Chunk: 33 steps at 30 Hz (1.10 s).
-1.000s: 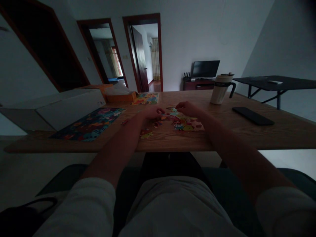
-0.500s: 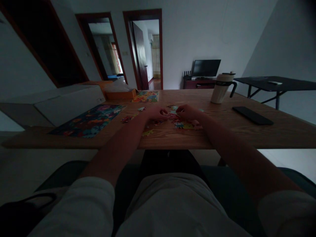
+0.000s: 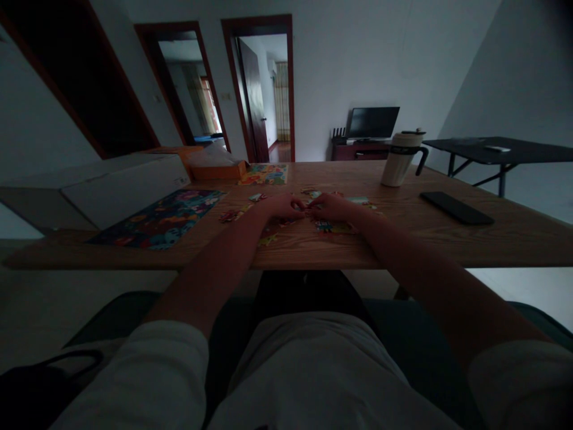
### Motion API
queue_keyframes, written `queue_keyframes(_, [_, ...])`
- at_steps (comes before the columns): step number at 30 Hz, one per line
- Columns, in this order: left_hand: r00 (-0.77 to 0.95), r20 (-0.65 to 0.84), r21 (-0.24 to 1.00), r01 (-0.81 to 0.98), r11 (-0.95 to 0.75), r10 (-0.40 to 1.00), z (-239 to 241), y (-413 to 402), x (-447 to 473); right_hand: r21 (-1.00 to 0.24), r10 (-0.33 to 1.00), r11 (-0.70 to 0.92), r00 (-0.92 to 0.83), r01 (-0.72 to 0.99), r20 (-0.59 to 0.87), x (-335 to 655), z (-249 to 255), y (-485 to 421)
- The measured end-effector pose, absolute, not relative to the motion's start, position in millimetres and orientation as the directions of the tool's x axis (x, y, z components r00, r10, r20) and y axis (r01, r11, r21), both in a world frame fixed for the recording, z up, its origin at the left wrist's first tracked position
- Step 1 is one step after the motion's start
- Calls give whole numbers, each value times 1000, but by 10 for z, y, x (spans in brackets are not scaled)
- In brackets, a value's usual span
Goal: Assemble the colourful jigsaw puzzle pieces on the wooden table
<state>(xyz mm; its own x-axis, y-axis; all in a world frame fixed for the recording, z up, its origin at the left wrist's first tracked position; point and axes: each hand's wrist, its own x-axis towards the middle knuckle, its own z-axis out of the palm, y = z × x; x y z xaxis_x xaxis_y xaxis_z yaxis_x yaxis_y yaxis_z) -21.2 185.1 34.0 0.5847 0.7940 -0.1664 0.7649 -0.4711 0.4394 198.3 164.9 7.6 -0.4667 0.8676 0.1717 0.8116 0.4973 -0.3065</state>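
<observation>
on wooden table (image 3: 447,239), both hands meet over puzzle pieces (image 3: 331,227).

Both my bare forearms stretch forward and converge. My left hand (image 3: 281,206) and right hand (image 3: 332,207) lie palm-down, fingers curled, fingertips nearly meeting between them.

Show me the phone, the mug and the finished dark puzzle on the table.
phone (image 3: 456,208), head view, middle of its dark face.
mug (image 3: 397,161), head view, on its pale body.
finished dark puzzle (image 3: 163,218), head view, its middle.
</observation>
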Motion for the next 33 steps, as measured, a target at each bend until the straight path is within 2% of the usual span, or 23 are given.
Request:
queue_keyframes(9, [578,-179,421,777,-469,796,354,1838,-214,-322,858,512,-489,796,157,1991,41,1687])
queue_keyframes(15, [533,-184,401,808,-432,826,340,1940,-289,-304,830,558,-521,772,199,2026,-21,1768])
queue_keyframes(20, [570,-166,351,797,-492,805,361,1973,-340,-311,845,534,-507,786,169,2022,-6,1762])
queue_keyframes(22, [565,-170,371,795,-479,807,365,1957,-335,-310,851,526,-497,792,172,2020,4,1746])
queue_keyframes(24, [553,-178,444,783,-435,814,360,1929,-324,-311,851,525,-487,793,195,2021,11,1723])
queue_keyframes(28, [536,-78,536,733,-418,840,355,1892,-310,-355,865,502,-454,789,214,2029,31,1653])
queue_keyframes(33, [556,99,453,714,-534,826,404,1940,-305,-473,907,418,-381,776,178,2036,65,1604])
